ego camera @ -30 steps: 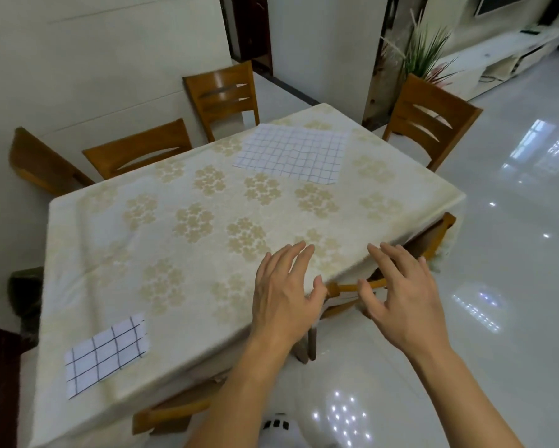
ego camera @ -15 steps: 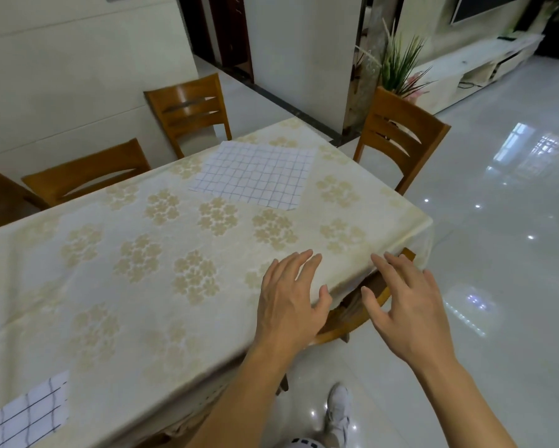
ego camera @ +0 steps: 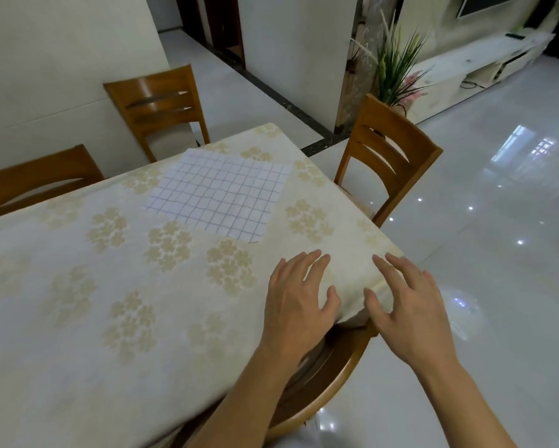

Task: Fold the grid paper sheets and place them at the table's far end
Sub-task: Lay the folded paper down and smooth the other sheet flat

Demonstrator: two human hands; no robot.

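Tabletop [ego camera: 78,302] under a floral cloth, 1 grid paper sheet [ego camera: 220,197] flat near its far corner. Left hand [ego camera: 299,299] and right hand [ego camera: 407,305] near the close edge, well short of the sheet, each grip wide and empty. Best to reach further, pinch 2 near corners, fold squarely.

There is one table [ego camera: 78,318] with a flower-pattern cloth. On it lies one grid paper sheet [ego camera: 220,195], toward 12 o'clock. Four wooden chairs [ego camera: 384,156] stand around the table. Two hands [ego camera: 299,299] are at 4 o'clock. One green plant [ego camera: 396,69] stands at 1 o'clock.
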